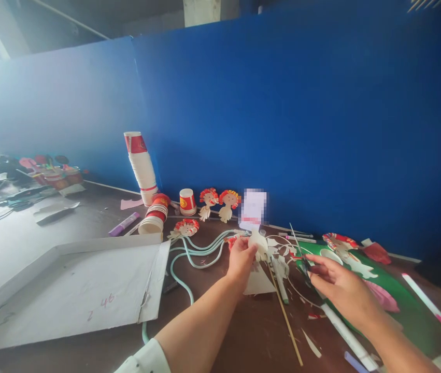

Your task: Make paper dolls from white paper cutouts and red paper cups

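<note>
My left hand (242,255) pinches a pale paper cutout (259,244) with a rounded shape, held above the table. A bit of red shows by its fingers, perhaps part of the same piece. To the right, my right hand (335,277) grips scissors (301,255) by the handles, with the blade pointing up and left, apart from the cutout. Paper scraps (280,264) lie between the hands. Two paper figures with red fringed heads, one a smiling figure (228,204), lean against the blue partition; another fringed figure (185,228) lies nearby.
A tall stack of paper cups (141,168) stands by the blue partition (301,114). A shallow white box lid (76,285) covers the left front. Pale blue cable (200,252) loops beside it. A wooden stick (288,321), a white marker (348,336) and a green sheet (410,316) lie rightward.
</note>
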A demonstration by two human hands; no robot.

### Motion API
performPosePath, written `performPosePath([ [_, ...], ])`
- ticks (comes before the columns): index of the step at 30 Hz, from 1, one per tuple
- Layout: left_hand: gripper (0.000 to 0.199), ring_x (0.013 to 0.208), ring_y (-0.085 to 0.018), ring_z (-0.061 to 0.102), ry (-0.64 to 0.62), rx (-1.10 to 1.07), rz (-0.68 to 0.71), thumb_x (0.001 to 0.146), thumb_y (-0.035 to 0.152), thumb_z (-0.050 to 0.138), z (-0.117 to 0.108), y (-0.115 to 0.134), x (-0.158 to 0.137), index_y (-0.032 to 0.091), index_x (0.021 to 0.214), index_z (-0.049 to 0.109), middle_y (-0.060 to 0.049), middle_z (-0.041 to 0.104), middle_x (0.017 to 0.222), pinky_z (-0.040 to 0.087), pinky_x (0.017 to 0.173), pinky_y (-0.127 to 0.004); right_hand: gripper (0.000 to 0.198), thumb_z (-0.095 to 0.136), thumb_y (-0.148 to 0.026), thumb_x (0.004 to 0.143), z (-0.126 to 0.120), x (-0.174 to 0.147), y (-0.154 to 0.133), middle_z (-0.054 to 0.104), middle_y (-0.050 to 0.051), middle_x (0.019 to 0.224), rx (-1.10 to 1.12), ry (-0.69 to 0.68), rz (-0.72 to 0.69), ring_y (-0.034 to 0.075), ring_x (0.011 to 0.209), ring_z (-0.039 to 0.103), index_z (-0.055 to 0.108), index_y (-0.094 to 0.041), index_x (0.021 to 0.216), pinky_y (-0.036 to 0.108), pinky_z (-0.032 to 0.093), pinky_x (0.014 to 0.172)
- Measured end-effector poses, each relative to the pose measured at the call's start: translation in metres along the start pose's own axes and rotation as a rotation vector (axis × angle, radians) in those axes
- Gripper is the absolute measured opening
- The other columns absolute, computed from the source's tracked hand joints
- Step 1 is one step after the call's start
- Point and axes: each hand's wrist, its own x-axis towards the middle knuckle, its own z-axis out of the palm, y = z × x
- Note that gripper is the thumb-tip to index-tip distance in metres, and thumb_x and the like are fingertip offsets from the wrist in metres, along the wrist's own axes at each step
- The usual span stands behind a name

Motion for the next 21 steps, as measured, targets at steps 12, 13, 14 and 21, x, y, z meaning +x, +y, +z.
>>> performPosePath([
  [12, 0.043, 0.068, -0.016, 0.063, -0.136, -0.198, -0.100, 0.053, 0.037, 0.086, 0.004, 0.009, -0.010, 0.015, 0.084, 0.065, -0.005, 0.066, 0.078, 0.048, 0.060, -0.026, 0.054, 0.081, -0.045, 0.068, 0.040, -0.027, -0.031, 0.071, 0.007, 0.099, 0.864, -0.245, 0.097, 0.020, 0.086, 0.062, 0.069, -0.028, 0.118, 0.025, 0.046, 0.060],
  [13, 0.045, 0.067, -0.015, 0.063, -0.136, -0.214, -0.106, 0.052, 0.037, 0.086, 0.004, 0.010, -0.010, 0.014, 0.085, 0.066, -0.005, 0.066, 0.078, 0.048, 0.060, -0.026, 0.052, 0.082, -0.046, 0.066, 0.042, -0.028, -0.032, 0.070, 0.006, 0.100, 0.865, -0.236, 0.102, 0.020, 0.087, 0.062, 0.071, -0.028, 0.113, 0.026, 0.048, 0.064],
  [14, 0.046, 0.067, -0.015, 0.063, -0.137, -0.225, -0.109, 0.052, 0.037, 0.087, 0.004, 0.010, -0.011, 0.014, 0.086, 0.065, -0.005, 0.066, 0.078, 0.049, 0.060, -0.026, 0.050, 0.084, -0.046, 0.063, 0.044, -0.029, -0.032, 0.070, 0.005, 0.101, 0.858, -0.228, 0.107, 0.020, 0.087, 0.062, 0.073, -0.029, 0.109, 0.027, 0.049, 0.066],
  [21, 0.048, 0.070, -0.017, 0.065, -0.182, -0.282, -0.094, 0.053, 0.035, 0.086, 0.007, 0.013, -0.016, 0.013, 0.090, 0.065, -0.008, 0.068, 0.084, 0.051, 0.062, -0.028, 0.048, 0.081, -0.045, 0.067, 0.058, -0.034, -0.026, 0.073, 0.003, 0.095, 0.686, -0.268, 0.146, 0.021, 0.083, 0.065, 0.073, -0.026, 0.111, 0.031, 0.050, 0.071],
])
